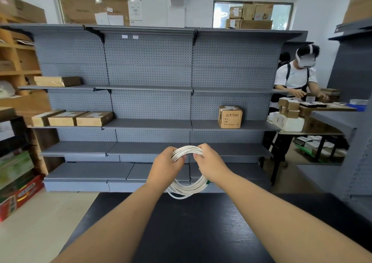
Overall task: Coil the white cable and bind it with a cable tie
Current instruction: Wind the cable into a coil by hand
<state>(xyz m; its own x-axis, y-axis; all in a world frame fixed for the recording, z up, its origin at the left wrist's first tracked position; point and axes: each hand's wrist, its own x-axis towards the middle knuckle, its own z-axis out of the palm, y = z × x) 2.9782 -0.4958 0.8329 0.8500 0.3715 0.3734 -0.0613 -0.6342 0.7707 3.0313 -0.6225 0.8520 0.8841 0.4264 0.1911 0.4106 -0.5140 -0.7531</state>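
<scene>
Cable: the white plastic-sheathed cable (188,190) is wound into a round coil of several loops and hangs from the 2 hands.
Left hand: the left hand (168,163) grips the coil's upper left, with its fingers curled round the bundled strands.
Right hand: the right hand (209,162) grips the upper right, with its fingers wrapped over the strands.
Spacing: both hands sit level and close together, and a short stretch of the top arc bridges them.
Coil plane: the ring stands roughly upright and faces the person. Its opening lies between and below the hands, and its low arc sags under both wrists.
Below the hands: a black wood-grain table (201,232). The low arc hangs at its far edge, and I cannot tell whether they touch.
Beyond the hands: grey perforated metal shelving (149,77).
Cable tie: none is plainly seen. A small green speck (208,181) by the right wrist is too small to identify.
Stage: coiling looks done, and binding is not yet done.
Key relation: the strands between the hands are equally near both. Probably 1 hand must hold every loop while the other fetches the tie. The looser bottom loops could slip.
</scene>
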